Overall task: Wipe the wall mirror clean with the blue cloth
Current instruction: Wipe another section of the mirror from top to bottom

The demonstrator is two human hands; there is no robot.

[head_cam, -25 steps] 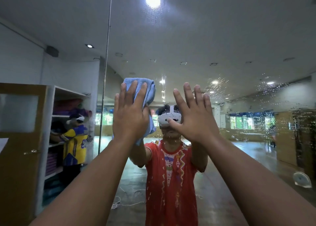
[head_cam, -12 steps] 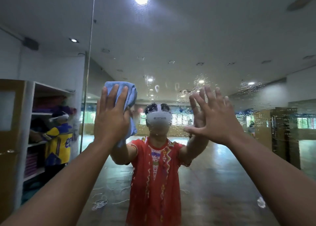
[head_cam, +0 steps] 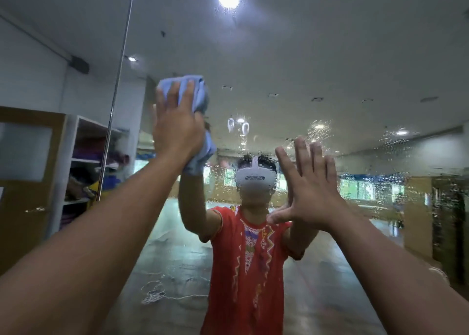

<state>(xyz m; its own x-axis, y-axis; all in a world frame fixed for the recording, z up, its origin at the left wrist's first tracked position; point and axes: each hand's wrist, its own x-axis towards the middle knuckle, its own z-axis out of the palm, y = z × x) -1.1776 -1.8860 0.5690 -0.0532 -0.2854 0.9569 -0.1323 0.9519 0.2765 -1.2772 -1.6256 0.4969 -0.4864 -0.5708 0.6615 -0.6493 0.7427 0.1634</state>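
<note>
I was in the middle of the wiping step: the left hand (head_cam: 177, 129) lay with straight fingers over the blue cloth (head_cam: 200, 93), pressing it flat on the wall mirror (head_cam: 330, 55), just to the right of the vertical seam (head_cam: 119, 75) in the glass. The cloth was bunched, showing above the fingertips and hanging out below the heel of the palm; the thumb was hidden, so I could not tell whether it pinched the fabric. The right hand (head_cam: 312, 192) held nothing, its fingers spread and upright with the palm facing the glass, well to the right of the seam and lower than the cloth. I could not say whether it touched the mirror. Droplets (head_cam: 319, 129) speckled the glass farther right of the seam, above and beyond the right hand, so I judged much was left to do. The next move called for sweeping the cloth rightward away from the seam, with even pressure through that wet patch.
</note>
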